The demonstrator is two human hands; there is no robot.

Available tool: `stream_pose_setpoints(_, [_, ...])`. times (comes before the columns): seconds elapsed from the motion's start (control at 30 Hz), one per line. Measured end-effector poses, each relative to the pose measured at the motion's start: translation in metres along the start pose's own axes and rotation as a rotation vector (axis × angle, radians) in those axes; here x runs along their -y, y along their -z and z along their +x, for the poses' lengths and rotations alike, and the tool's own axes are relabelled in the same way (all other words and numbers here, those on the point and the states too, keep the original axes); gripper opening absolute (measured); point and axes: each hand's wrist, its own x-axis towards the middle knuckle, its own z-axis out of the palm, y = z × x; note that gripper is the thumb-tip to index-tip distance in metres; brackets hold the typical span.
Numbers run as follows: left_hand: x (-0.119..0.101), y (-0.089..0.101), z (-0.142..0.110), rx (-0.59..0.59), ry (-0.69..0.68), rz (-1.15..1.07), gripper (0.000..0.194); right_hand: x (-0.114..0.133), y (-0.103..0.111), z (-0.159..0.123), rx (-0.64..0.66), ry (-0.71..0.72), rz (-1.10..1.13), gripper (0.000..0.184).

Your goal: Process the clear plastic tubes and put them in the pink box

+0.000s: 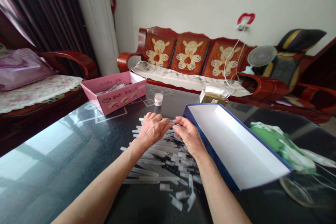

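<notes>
Spanning the narrow gap between left hand (153,126) and right hand (188,134), a slim plastic tube (172,123) lies crosswise, pinched in both hands' fingertips, above loose translucent tubes (145,179).

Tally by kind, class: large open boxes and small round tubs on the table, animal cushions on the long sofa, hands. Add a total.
Large open boxes: 2
Small round tubs: 1
Animal cushions: 3
Hands: 2
Total: 8

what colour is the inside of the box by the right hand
The box is white inside and blue outside; the head view shows it best.
</notes>
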Motion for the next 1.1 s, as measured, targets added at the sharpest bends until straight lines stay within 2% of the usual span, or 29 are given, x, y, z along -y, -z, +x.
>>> stream_pose_setpoints(0.1, [0.0,0.0,0.0,-0.004,-0.004,0.006,0.04,0.0,-0.001,-0.001,-0.052,-0.015,-0.121,0.041])
stream_pose_setpoints(0.2, [0.0,0.0,0.0,0.0,-0.011,0.009,0.04,0.0,-0.001,-0.001,-0.037,0.029,-0.205,0.042])
stream_pose_setpoints(0.3, [0.0,0.0,0.0,-0.003,-0.009,0.011,0.04,0.001,-0.001,-0.001,0.002,0.016,-0.146,0.037])
stream_pose_setpoints(0.4, [0.001,0.0,0.0,-0.012,-0.009,0.016,0.039,0.0,0.0,-0.001,0.015,-0.013,-0.098,0.045])
stream_pose_setpoints(0.6, [0.001,-0.002,-0.001,-0.009,-0.025,0.009,0.038,-0.005,0.0,0.001,-0.048,0.031,-0.242,0.041])
stream_pose_setpoints(0.7, [0.003,-0.003,-0.001,0.004,-0.022,0.005,0.037,-0.004,-0.002,0.001,-0.02,0.007,-0.131,0.034])
stream_pose_setpoints(0.8, [0.003,-0.003,-0.001,0.017,-0.03,-0.002,0.037,-0.004,-0.003,0.001,-0.026,-0.041,-0.067,0.042])
stream_pose_setpoints(1.0, [-0.001,-0.003,-0.001,0.036,-0.038,0.006,0.04,-0.01,-0.003,0.002,-0.039,-0.045,-0.193,0.042])
stream_pose_setpoints(1.1, [0.002,-0.004,-0.002,0.048,-0.04,-0.003,0.04,-0.008,-0.001,0.002,-0.015,-0.027,-0.166,0.034])
